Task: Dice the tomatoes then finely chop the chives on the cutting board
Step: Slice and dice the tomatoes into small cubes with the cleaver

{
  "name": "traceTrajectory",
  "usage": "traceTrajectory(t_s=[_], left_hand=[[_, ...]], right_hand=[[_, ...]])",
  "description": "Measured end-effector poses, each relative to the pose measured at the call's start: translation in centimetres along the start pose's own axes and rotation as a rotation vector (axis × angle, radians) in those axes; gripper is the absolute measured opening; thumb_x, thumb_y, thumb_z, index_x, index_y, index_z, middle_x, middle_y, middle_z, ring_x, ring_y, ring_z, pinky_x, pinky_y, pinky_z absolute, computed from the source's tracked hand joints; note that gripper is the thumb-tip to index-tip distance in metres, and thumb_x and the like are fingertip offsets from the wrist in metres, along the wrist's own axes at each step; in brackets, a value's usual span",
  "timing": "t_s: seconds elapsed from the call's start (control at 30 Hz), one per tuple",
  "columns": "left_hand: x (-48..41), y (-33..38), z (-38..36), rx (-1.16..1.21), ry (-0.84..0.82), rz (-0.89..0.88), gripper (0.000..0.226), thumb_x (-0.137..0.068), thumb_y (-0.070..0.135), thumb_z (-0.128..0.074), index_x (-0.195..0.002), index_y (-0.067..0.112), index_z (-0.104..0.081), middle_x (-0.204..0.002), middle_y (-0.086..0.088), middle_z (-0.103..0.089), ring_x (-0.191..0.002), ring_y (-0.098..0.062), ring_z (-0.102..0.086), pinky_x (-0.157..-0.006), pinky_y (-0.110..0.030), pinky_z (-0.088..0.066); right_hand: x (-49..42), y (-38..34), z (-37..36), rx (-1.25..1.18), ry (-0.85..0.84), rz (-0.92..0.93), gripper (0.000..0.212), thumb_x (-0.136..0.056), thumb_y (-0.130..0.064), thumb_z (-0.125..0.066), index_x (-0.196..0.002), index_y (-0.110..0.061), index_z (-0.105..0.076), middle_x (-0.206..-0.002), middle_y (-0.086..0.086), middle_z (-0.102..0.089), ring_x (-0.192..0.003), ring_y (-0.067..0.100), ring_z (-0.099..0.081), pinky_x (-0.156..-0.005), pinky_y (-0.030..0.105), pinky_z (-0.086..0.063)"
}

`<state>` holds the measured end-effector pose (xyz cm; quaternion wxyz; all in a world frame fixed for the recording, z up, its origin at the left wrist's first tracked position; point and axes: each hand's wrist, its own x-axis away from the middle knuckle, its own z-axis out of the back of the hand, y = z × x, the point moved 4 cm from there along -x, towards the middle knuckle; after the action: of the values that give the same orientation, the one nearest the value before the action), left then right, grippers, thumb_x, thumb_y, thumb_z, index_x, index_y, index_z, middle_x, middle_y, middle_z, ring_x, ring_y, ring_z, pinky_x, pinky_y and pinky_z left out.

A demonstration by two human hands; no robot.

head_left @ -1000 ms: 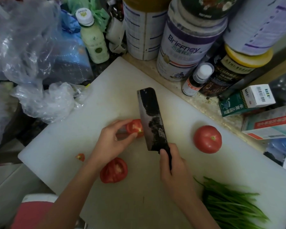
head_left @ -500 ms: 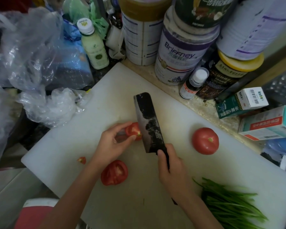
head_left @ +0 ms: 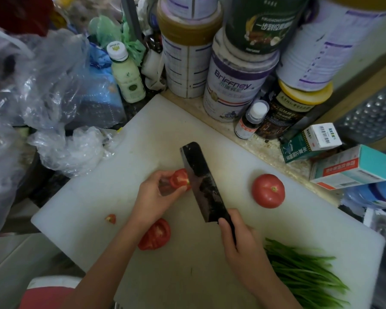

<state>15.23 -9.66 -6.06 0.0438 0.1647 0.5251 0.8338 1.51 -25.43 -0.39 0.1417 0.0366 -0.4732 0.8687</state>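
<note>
Cleaver point(head_left: 204, 182) blade lies just right of tomato piece point(head_left: 180, 179), pinched by left hand point(head_left: 153, 197); right hand point(head_left: 241, 239) grips handle.

White board point(head_left: 143, 134) lies at an angle. Whole tomato point(head_left: 268, 190) on its right side, stem scar up. Cut half point(head_left: 155, 235) near front, flesh showing; tiny bit point(head_left: 111, 219) to its left. My left hand point(head_left: 153, 197) pinches a wedge point(head_left: 179, 179), knife point(head_left: 203, 181) blade against it. Chives point(head_left: 303, 273) bunched at front-right corner.
</note>
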Motion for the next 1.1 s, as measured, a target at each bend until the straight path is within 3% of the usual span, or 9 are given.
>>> traceTrajectory(t_s=[0.2,0.33,0.47,0.6,0.7,0.8,0.9,1.0,1.1], left_hand=[[0.5,0.4,-0.3,0.013,-0.003,-0.033,0.032,-0.075,0.012,-0.084,-0.095,0.024,-0.063,-0.086,0.013,-0.068,-0.082,0.005,-0.065,-0.077,-0.007,-0.048],[0.8,0.5,-0.3,-0.008,0.020,-0.066,0.034,-0.074,0.011,-0.085,-0.090,0.028,-0.060,-0.087,0.008,-0.068,-0.083,0.003,-0.064,-0.076,-0.007,-0.048],[0.8,0.4,-0.5,-0.034,0.068,-0.060,0.036,-0.074,0.014,-0.086,-0.085,0.032,-0.057,-0.087,0.006,-0.068,-0.083,0.001,-0.064,-0.075,-0.012,-0.051],[0.9,0.5,-0.7,-0.065,0.086,-0.067,0.037,-0.073,0.015,-0.086,-0.083,0.033,-0.056,-0.086,0.005,-0.066,-0.084,0.002,-0.062,-0.072,-0.007,-0.047],[0.6,0.4,-0.6,-0.071,0.082,-0.054,0.038,-0.072,0.016,-0.087,-0.082,0.034,-0.055,-0.085,0.005,-0.067,-0.079,0.001,-0.063,-0.072,-0.010,-0.049],[0.6,0.3,-0.5,-0.057,0.075,-0.047,0.039,-0.072,0.014,-0.087,-0.082,0.035,-0.056,-0.085,0.006,-0.067,-0.079,-0.001,-0.064,-0.073,-0.010,-0.049],[0.7,0.2,-0.6,-0.026,0.080,-0.041,0.038,-0.072,0.011,-0.086,-0.082,0.033,-0.057,-0.083,0.008,-0.067,-0.079,0.005,-0.063,-0.073,-0.007,-0.047],[0.9,0.1,-0.7,-0.010,0.079,-0.039,0.037,-0.073,0.010,-0.085,-0.083,0.032,-0.058,-0.083,0.009,-0.067,-0.079,0.003,-0.064,-0.074,-0.011,-0.050],[0.7,-0.2,-0.4,-0.003,0.054,-0.030,0.032,-0.074,0.012,-0.085,-0.087,0.030,-0.062,-0.083,0.008,-0.068,-0.080,-0.001,-0.065,-0.078,-0.017,-0.054]], right_hand=[[1.0,0.2,-0.6,0.143,0.024,0.065,0.019,-0.095,-0.040,-0.032,-0.100,-0.027,-0.045,-0.059,-0.012,-0.046,-0.048,0.011,-0.047,-0.039,0.013,-0.024],[1.4,-0.2,-0.9,0.321,0.064,0.065,0.018,-0.098,-0.039,-0.034,-0.102,-0.024,-0.044,-0.056,-0.020,-0.037,-0.035,0.004,-0.035,-0.032,0.010,-0.017],[0.9,-0.8,-1.5,0.477,0.078,0.042,0.016,-0.094,-0.034,-0.033,-0.096,-0.022,-0.043,-0.055,-0.010,-0.047,-0.028,0.011,-0.037,-0.027,0.019,-0.018],[-0.6,-1.9,-2.2,0.571,0.137,0.091,0.012,-0.097,-0.028,-0.047,-0.092,-0.019,-0.042,-0.053,-0.006,-0.049,-0.026,0.012,-0.036,-0.030,0.015,-0.010],[-0.2,-1.9,-2.2,0.565,0.136,0.071,0.012,-0.089,-0.021,-0.055,-0.092,-0.018,-0.044,-0.054,-0.006,-0.050,-0.027,0.011,-0.032,-0.038,0.009,-0.001],[0.9,-1.4,-2.2,0.545,0.107,0.032,0.009,-0.092,-0.026,-0.050,-0.094,-0.021,-0.044,-0.056,-0.008,-0.051,-0.028,0.012,-0.037,-0.037,0.011,0.002],[0.6,-1.0,-2.8,0.481,0.088,-0.001,0.007,-0.093,-0.022,-0.048,-0.094,-0.023,-0.041,-0.056,-0.009,-0.050,-0.029,0.012,-0.038,-0.033,0.011,-0.004],[-0.7,-1.2,-2.5,0.441,0.089,0.039,0.003,-0.095,-0.021,-0.047,-0.093,-0.018,-0.048,-0.055,-0.015,-0.040,-0.031,0.006,-0.027,-0.032,0.013,-0.007],[-1.5,-0.2,-1.1,0.184,0.007,-0.008,0.004,-0.098,-0.027,-0.044,-0.095,-0.025,-0.046,-0.059,-0.009,-0.049,-0.044,0.011,-0.045,-0.040,0.016,-0.027]])
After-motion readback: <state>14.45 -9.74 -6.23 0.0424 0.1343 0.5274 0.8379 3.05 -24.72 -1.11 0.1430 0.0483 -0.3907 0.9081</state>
